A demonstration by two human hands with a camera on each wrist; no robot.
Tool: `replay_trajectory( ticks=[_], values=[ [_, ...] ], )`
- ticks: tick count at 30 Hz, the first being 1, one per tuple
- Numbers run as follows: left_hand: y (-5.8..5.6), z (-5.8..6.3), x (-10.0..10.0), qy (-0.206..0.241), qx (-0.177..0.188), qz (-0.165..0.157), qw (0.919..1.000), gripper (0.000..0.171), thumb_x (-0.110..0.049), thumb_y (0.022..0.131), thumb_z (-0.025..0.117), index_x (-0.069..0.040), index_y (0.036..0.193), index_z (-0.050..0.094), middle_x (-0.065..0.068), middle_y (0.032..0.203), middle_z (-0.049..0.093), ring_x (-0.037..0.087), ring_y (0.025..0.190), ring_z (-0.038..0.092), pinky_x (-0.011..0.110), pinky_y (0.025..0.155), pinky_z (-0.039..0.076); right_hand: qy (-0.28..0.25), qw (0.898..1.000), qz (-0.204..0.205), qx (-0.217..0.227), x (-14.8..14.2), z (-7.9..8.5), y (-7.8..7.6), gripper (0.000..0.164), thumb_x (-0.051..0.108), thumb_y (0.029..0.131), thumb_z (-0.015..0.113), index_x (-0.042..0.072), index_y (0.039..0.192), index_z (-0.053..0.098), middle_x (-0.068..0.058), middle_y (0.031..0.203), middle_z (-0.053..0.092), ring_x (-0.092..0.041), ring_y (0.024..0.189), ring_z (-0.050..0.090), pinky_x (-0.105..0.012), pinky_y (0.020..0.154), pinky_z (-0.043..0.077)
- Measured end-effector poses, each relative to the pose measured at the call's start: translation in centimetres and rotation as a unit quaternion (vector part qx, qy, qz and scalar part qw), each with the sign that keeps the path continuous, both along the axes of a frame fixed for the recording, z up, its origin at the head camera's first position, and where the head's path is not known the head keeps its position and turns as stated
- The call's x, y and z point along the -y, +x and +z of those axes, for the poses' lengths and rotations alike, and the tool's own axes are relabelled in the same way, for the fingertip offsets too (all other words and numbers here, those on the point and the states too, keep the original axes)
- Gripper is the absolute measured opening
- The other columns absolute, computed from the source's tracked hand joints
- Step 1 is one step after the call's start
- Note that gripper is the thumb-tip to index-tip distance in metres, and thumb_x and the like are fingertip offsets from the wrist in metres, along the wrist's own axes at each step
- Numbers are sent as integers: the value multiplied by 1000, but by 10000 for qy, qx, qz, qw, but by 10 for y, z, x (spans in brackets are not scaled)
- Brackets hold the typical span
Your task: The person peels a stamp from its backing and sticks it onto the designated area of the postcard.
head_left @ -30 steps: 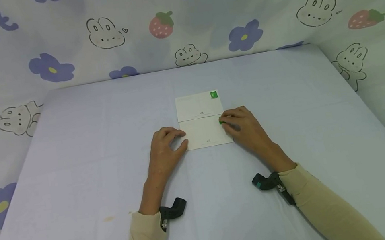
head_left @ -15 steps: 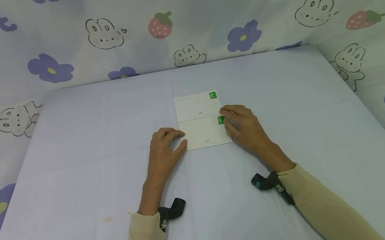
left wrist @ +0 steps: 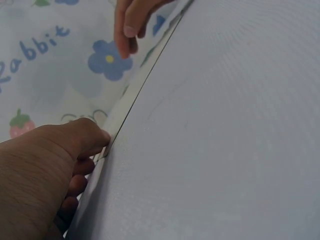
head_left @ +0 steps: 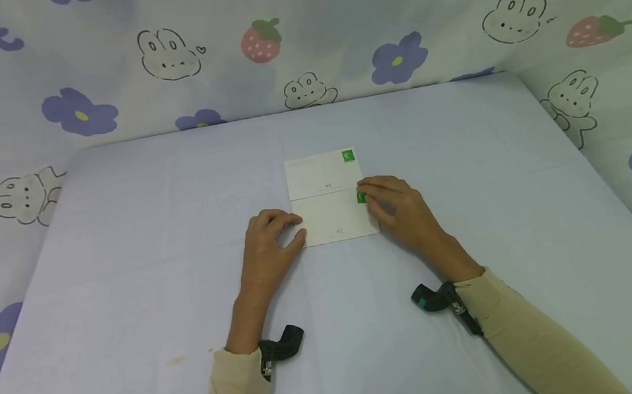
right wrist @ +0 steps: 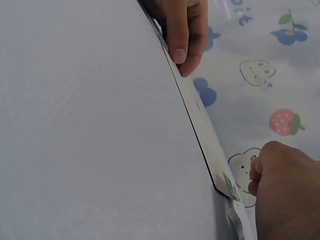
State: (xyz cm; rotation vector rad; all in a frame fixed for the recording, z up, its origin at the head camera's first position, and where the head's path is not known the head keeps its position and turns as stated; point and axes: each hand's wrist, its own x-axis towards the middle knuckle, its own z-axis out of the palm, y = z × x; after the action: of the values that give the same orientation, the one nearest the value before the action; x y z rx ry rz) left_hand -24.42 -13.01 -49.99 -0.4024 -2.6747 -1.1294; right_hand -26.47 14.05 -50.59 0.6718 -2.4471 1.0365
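Observation:
Two cream postcards lie flat on the table, one behind the other with their long edges meeting. A green stamp [head_left: 348, 155] marks the upper right corner of the far postcard [head_left: 315, 172]. On the near postcard [head_left: 333, 216], another green stamp [head_left: 361, 197] is partly covered by my right hand's fingers. My left hand [head_left: 268, 246] rests at the left edge of the near postcard, thumb and fingers apart. My right hand [head_left: 404, 212] hovers over the right end; in the right wrist view its fingers [right wrist: 254, 175] are bent and hold nothing visible.
A white cloth [head_left: 137, 247] covers the table, with a faint stain [head_left: 176, 360] at the left front. Behind it hangs a curtain [head_left: 242, 93] printed with rabbits, strawberries and flowers. Small dark cameras [head_left: 284, 343] sit at both wrists.
The right fingertips moved off the near stamp, up and right, uncovering it, then came back slightly left and down over its edge. The left hand has stayed in place.

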Motion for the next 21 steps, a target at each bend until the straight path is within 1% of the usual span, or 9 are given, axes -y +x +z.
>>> replay_trajectory(
  ticks=[8, 14, 17, 21],
  values=[
    [-1, 0, 0, 16, -62, -42, 10000, 15, -11, 87, 77, -10, 102, 75, 5, 110, 60, 26, 103, 51, 39, 89, 43, 244, 9993, 185, 233, -1, -2, -1, 21, 2, 93, 69, 0, 113, 75, -11, 120, 69, -25, 119, 59, -35, 101, 47],
    [-1, 1, -1, 82, -97, -61, 9999, 16, -11, 87, 78, -9, 102, 75, 7, 110, 60, 27, 102, 51, 40, 88, 42, 366, 9984, 176, 400, -2, -2, -1, 21, 2, 93, 69, 0, 114, 75, -10, 120, 69, -24, 121, 58, -36, 102, 46],
    [-1, 1, -1, 84, -65, -43, 9999, 16, -10, 86, 79, -8, 102, 75, 7, 111, 61, 28, 102, 51, 40, 87, 42, 324, 9993, 87, 161, -1, -1, -2, 21, 2, 94, 67, 0, 113, 75, -9, 121, 69, -24, 121, 58, -36, 103, 45],
    [0, 0, 0, 74, -48, -18, 10000, 17, -10, 85, 79, -8, 102, 75, 7, 111, 61, 28, 102, 51, 40, 87, 42, 11, 9982, -111, -596, 0, 1, -3, 23, -1, 94, 64, -2, 115, 73, -9, 123, 68, -25, 121, 57, -37, 105, 42]
  ],
)
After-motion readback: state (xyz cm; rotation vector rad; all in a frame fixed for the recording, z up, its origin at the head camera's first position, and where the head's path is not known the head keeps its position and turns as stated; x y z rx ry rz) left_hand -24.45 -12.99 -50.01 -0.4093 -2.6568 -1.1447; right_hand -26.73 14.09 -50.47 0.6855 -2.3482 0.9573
